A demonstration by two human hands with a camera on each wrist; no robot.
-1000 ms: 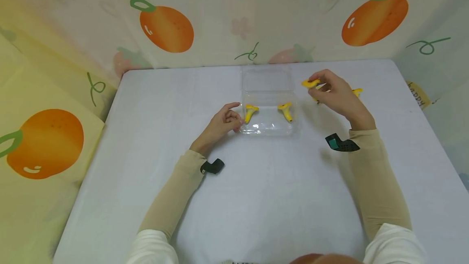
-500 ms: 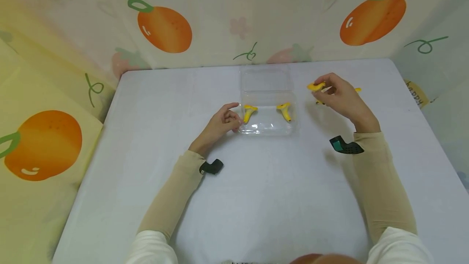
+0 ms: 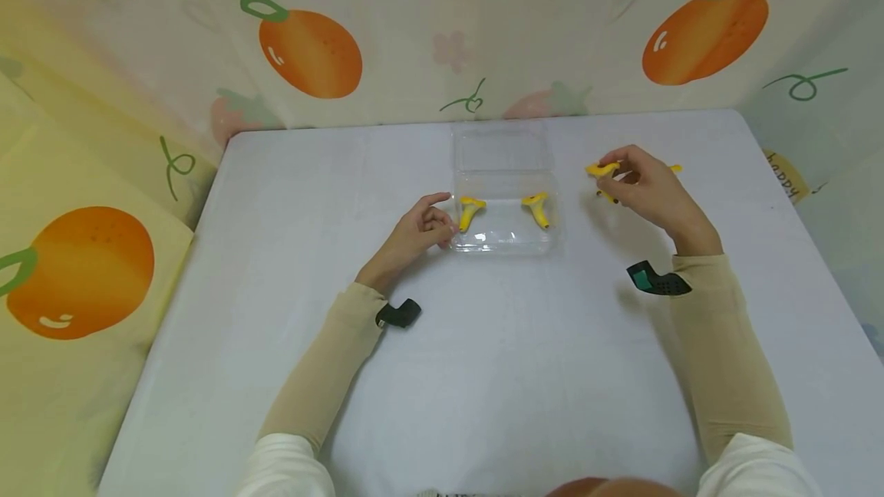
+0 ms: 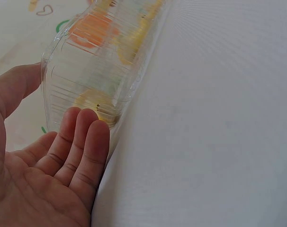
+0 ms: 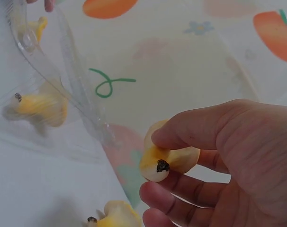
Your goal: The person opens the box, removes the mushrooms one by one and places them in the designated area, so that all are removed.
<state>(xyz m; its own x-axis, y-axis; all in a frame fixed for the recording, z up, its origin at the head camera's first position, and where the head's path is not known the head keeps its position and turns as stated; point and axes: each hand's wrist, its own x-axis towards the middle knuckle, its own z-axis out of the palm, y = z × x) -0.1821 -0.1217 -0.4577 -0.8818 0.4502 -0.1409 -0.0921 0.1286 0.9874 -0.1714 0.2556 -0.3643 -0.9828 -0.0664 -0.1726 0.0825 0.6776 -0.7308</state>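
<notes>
An open clear plastic container (image 3: 504, 230) stands near the table's back edge, with one yellow mushroom-shaped piece (image 3: 471, 213) at its left and another (image 3: 536, 210) at its right. My left hand (image 3: 417, 235) touches the container's left side; in the left wrist view its fingertips rest along the clear wall (image 4: 63, 92). To the right of the container, my right hand (image 3: 652, 192) pinches a yellow piece (image 3: 601, 169) between thumb and fingers, above the table. The dark stem end of this held piece (image 5: 155, 163) faces the right wrist view.
Beneath my right hand lies another yellow piece (image 5: 120, 215), partly out of frame. One more (image 3: 675, 168) shows behind the hand, mostly hidden. The container's clear lid (image 3: 500, 150) leans back toward the patterned cloth (image 3: 400, 37) behind the white table (image 3: 483, 374).
My right hand has moved a little to the right and toward the front with the pinched piece. My left hand and the container have kept their places.
</notes>
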